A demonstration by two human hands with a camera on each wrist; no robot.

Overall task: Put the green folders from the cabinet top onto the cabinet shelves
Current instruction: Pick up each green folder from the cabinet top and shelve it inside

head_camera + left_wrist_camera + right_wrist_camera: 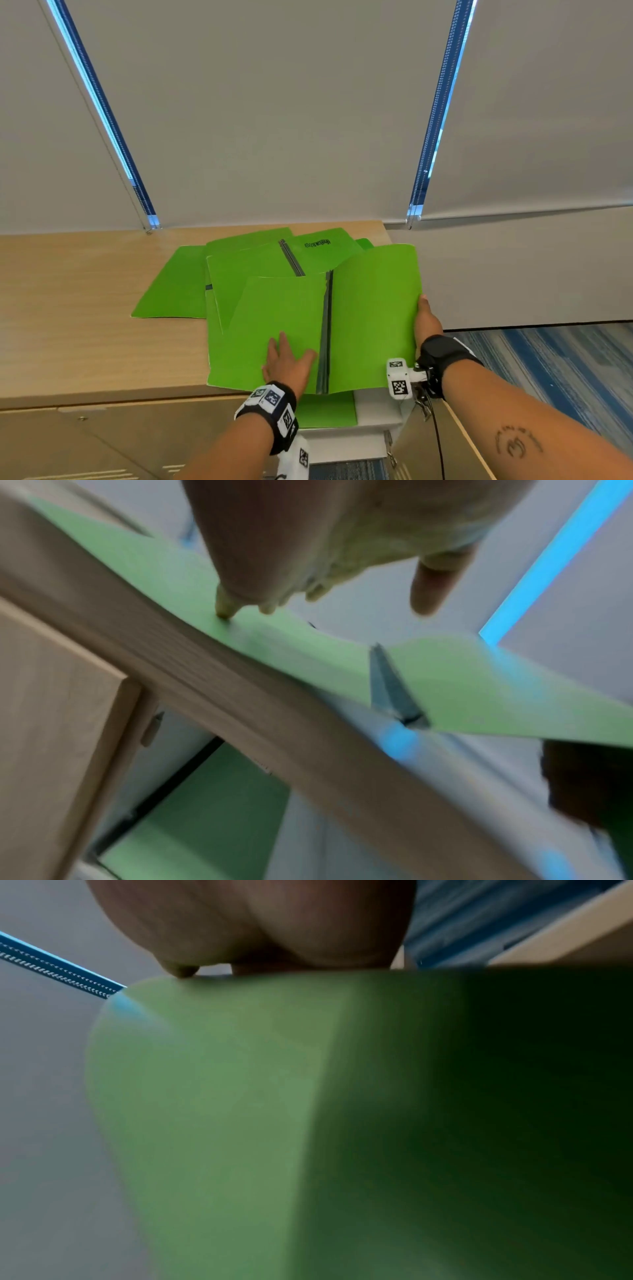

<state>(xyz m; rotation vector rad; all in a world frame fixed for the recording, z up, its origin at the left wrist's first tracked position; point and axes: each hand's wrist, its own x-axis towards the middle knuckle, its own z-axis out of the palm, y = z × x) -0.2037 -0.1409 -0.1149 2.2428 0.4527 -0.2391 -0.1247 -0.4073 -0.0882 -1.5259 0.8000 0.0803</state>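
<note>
Even soft daylight in the head view, wide-angle bending at edges; both wrist views blurred, right half-shadowed.

Office, most likely. Low light-wood laminate cabinet with flat doors, run along a wall. Grey roller blinds pulled down over windows, bead chains hanging in the bright gaps between them. Blue striped carpet tile on the floor past the cabinet's right end. Stack of green folders spread near the cabinet top's right edge, one more on a white shelf inside.
</note>
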